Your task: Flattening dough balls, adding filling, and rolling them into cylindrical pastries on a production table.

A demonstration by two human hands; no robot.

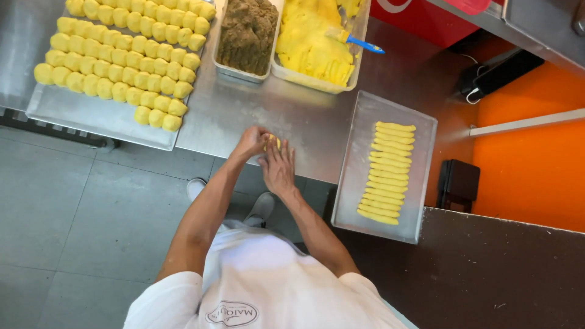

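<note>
Nearest the camera, past the white-clad shoulders, both bare forearms reach forward to the near edge of the brushed stainless-steel counter (286,116); the left hand (251,142) and the right hand (278,169) meet there, closed together around a small lump of soft yellow dough (272,143), so the piece sits between the two palms and only a sliver of it shows above the right hand's fingers; its long axis cannot be told, though both hands touch it equally and neither is nearer. To the right, just beside the right forearm, lies a shallow rectangular metal tray (365,122) holding a column of long thin yellow dough sticks (386,173), each lying crosswise to the tray's length; this tray is closest to the right hand. Farther off, to the left, a larger flat metal sheet (91,116) carries rows of plump yellow dough pieces (122,55); beyond the hands stand a clear tub of brown crumbly filling (247,33) and a clear tub of yellow dough (311,45) with a blue-handled scraper (356,41) resting in it.
</note>
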